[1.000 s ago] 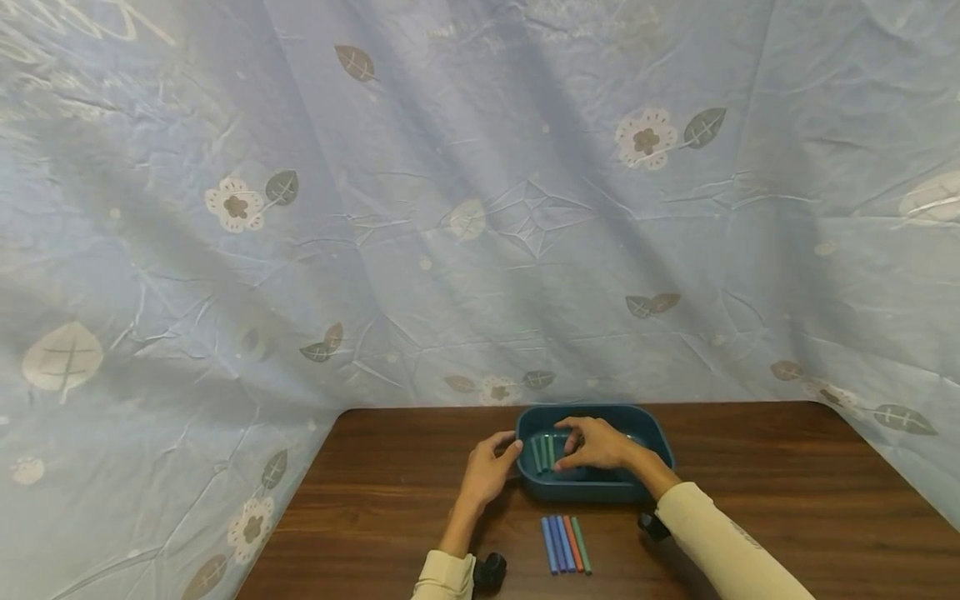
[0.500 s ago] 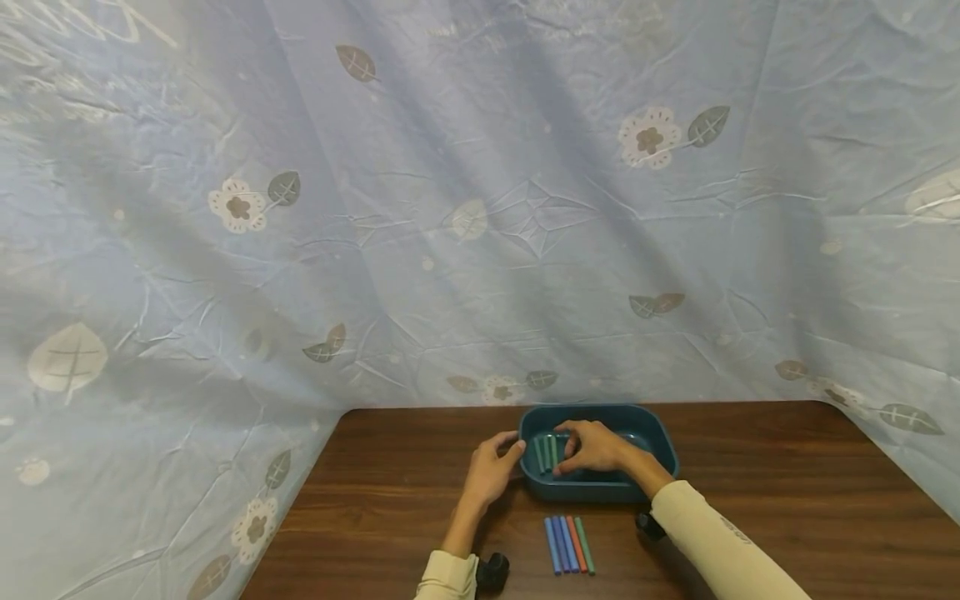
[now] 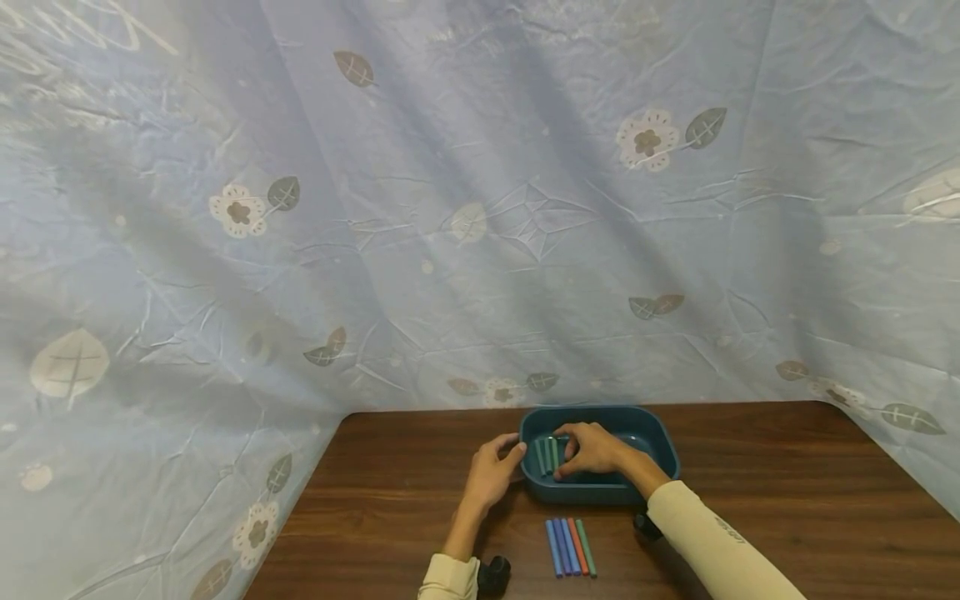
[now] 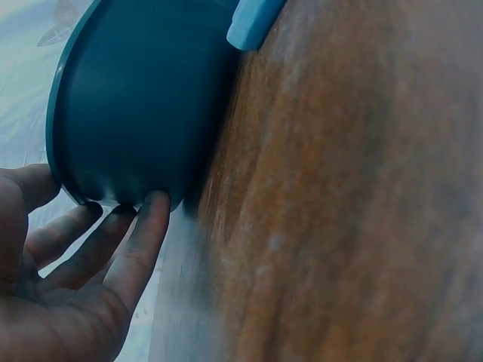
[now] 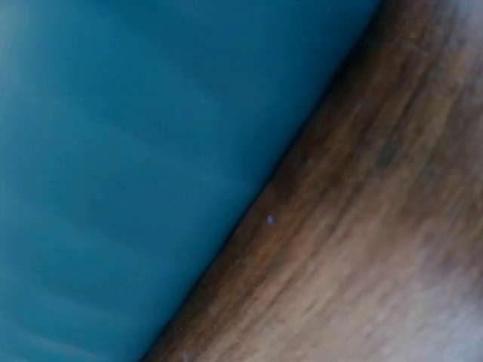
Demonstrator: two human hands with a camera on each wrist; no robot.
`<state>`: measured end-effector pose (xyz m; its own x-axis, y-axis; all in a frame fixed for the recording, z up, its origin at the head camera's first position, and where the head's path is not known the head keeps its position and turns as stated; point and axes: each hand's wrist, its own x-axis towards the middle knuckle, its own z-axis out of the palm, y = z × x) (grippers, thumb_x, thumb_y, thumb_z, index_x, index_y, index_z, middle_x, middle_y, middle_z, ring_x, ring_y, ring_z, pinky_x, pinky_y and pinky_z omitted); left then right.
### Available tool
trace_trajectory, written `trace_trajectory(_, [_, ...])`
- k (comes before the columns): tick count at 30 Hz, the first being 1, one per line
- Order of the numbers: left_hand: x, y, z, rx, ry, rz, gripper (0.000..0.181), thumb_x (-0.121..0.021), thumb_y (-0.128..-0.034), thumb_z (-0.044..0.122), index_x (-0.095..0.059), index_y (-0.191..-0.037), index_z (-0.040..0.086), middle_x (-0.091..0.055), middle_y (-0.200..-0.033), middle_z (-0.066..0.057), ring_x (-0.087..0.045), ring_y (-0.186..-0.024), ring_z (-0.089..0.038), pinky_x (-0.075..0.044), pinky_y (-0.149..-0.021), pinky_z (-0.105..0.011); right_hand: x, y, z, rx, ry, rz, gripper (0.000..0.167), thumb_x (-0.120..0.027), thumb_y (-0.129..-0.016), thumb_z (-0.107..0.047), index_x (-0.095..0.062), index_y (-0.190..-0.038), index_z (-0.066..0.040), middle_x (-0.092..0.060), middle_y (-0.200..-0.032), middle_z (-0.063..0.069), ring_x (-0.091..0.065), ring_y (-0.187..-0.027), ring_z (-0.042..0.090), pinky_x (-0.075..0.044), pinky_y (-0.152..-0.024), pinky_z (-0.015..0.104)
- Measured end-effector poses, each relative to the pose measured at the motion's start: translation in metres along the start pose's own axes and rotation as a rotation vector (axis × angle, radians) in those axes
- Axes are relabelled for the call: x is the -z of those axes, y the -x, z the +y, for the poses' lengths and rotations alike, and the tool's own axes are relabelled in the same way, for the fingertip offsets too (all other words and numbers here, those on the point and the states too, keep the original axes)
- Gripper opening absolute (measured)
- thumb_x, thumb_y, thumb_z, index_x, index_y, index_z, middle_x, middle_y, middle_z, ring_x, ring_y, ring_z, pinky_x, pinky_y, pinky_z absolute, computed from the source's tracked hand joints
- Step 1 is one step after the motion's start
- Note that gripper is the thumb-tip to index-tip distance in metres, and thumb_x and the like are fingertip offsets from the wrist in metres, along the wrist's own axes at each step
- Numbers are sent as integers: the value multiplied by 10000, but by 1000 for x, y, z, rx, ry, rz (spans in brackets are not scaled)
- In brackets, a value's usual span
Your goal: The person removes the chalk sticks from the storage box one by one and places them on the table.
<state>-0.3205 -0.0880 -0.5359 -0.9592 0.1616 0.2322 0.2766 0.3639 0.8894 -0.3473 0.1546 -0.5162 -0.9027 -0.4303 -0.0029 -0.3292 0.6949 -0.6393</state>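
Note:
A dark teal basin (image 3: 600, 493) stands near the table's back edge. Several green sticks (image 3: 542, 457) lie side by side at its left end. My right hand (image 3: 595, 448) reaches inside it, thumb and forefinger at the two ends of the rightmost green stick (image 3: 555, 455), pinching it. My left hand (image 3: 491, 473) is at the basin's left end; in the left wrist view its extended fingers (image 4: 147, 241) touch the outer wall (image 4: 143, 113) and the thumb is by the rim. The right wrist view shows only the basin's side (image 5: 151, 166) and the tabletop, no fingers.
In front of the basin, a row of several sticks lies on the wooden table (image 3: 787, 492): blue sticks (image 3: 561, 547), a red stick (image 3: 578, 547) and a green one (image 3: 587, 548). A patterned pale-blue curtain (image 3: 465, 292) hangs behind the table.
Both hands keep nearly the same place. The right thumb and forefinger have shifted very slightly with the green sticks at the basin's left end; the view has moved a little.

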Motion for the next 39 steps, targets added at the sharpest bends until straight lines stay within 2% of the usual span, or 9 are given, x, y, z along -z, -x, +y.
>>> trace_trajectory(12, [1, 2, 1, -3, -1, -10, 395, -662, -1072, 293, -716, -1355, 22, -728, -1367, -187, -635, -1352, -396, -509, -1141, -618, -1, -3, -1, -34, 17, -2, 834, -967, -805, -269, -580, -1477, 37, -671, -881, -5, -630, -768, 128, -571, -730, 319])
trace_trajectory(17, [0, 3, 0, -1, -2, -12, 388, -661, -1074, 290, -718, -1356, 30, -731, -1362, -182, -638, -1348, -394, -513, -1137, -618, 0, 0, 0, -8, 15, -2, 814, -963, -809, -259, -587, -1460, 56, -669, -863, 2, -621, -744, 131, -545, -682, 289])
trace_trajectory(30, [1, 3, -1, -5, 2, -6, 378, -666, -1068, 272, -719, -1352, 28, -738, -1348, -181, -651, -1329, -395, -530, -1116, -606, 4, 10, -5, -10, -6, 39, 827, -970, -804, -254, -580, -1473, 35, -660, -863, -16, -621, -750, 129, -557, -699, 291])
trace_trajectory(39, [1, 2, 0, -5, 1, 6, 378, -673, -1064, 280, -728, -1345, 34, -748, -1331, -174, -660, -1318, -382, -530, -1121, -597, 6, 20, -6, 57, -6, 74, 814, -949, -832, -281, -572, -1483, 30, -660, -878, -13, -618, -732, 120, -536, -652, 262])
